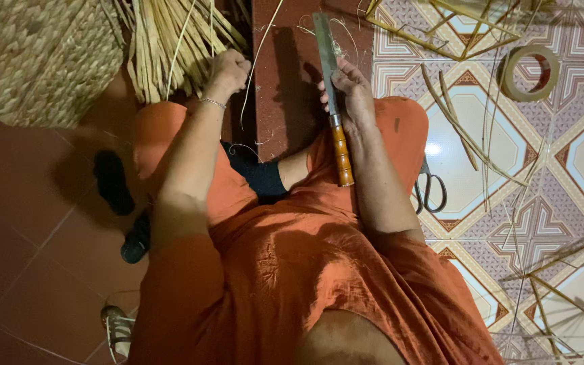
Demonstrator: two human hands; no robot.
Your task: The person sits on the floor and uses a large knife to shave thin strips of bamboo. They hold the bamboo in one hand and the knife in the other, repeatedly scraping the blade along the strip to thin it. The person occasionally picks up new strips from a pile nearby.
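Knife (pixel 332 101) is what you hold: a long flat blade on an orange wooden handle, running from your right thigh up over the dark red board (pixel 285 81) in front of your knees. Largest in view is your orange clothing (pixel 285 284), filling the lower middle as you sit looking down at your lap. At the upper left stands a big woven basket (pixel 32 57) on the plain red floor. To your right the floor turns to patterned tile (pixel 576 155), strewn with thin split strips. A bundle of pale straw-coloured stalks (pixel 163 47) lies at the top, between the basket and the board, close enough to reach without shifting. Your left hand (pixel 228 71) is curled shut into that bundle, seemingly around some stalks, though which ones cannot be made out. Your right hand (pixel 349 91) is well apart from it, wrapped around the knife where blade meets handle; the handle's end rests against your thigh, which probably steadies the blade over the board. Loose fibres cling to the board near the blade's tip. Dark sandals (pixel 113 182) sit on the floor by your left knee. A ring of tape (pixel 530 73) lies on the tiles at upper right. Smallest, a pair of scissors (pixel 428 189) lies just beside your right forearm, within easy reach.
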